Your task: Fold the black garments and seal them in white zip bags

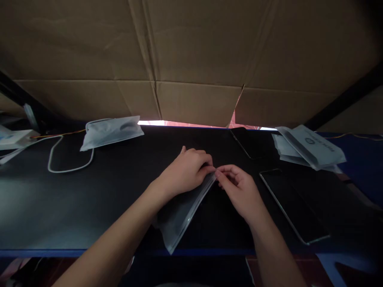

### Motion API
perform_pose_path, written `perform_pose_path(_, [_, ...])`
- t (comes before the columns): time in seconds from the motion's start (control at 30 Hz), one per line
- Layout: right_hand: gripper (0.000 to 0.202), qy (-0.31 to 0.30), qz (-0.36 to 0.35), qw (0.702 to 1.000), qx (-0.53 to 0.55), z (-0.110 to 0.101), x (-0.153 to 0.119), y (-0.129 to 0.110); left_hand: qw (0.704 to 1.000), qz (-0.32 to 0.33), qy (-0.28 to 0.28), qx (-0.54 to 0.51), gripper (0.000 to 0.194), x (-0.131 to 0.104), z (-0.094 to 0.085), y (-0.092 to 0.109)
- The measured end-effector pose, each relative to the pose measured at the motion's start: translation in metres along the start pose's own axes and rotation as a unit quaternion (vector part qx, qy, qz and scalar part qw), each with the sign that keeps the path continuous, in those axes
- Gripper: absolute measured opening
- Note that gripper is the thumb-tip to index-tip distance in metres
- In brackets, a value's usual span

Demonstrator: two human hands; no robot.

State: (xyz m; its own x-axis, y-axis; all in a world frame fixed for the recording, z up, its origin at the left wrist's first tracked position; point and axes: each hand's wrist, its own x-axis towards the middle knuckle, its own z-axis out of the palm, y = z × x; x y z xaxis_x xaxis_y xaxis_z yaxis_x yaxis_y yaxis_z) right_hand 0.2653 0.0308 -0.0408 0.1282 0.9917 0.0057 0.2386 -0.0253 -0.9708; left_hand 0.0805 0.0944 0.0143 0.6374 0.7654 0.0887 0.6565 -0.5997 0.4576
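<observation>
A frosted zip bag (182, 217) lies slanted across the dark table in front of me, its edge strip running toward the lower left. My left hand (191, 169) pinches the bag's far corner between thumb and curled fingers, and its forearm hides part of the bag. Right beside it, my right hand (236, 183) is closed in a pinch on the same corner, the fingertips of both hands almost touching. What the bag contains cannot be made out.
On the right lie a phone (295, 205), a second phone (248, 141) and stacked frosted bags (314, 147). At the back left, another filled bag (112, 131) sits by a white cable (70, 171) and a white box (18, 139). Cardboard (194, 52) walls the far side.
</observation>
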Motion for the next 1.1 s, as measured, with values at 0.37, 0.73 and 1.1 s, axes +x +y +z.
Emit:
perform_pose_path(0.37, [0.034, -0.015, 0.033, 0.997, 0.064, 0.007, -0.003, -0.012, 0.995, -0.028, 0.076, -0.053, 0.029, -0.002, 0.006, 0.013])
perform_pose_path(0.73, [0.021, -0.250, 0.054, 0.963, -0.090, 0.024, -0.068, -0.034, 0.970, -0.115, 0.214, 0.018, 0.037, 0.011, -0.003, -0.009])
perform_pose_path(1.1, [0.027, -0.100, -0.169, 0.925, -0.325, -0.018, -0.059, -0.008, 0.982, -0.059, 0.089, 0.157, 0.061, -0.087, 0.048, 0.033])
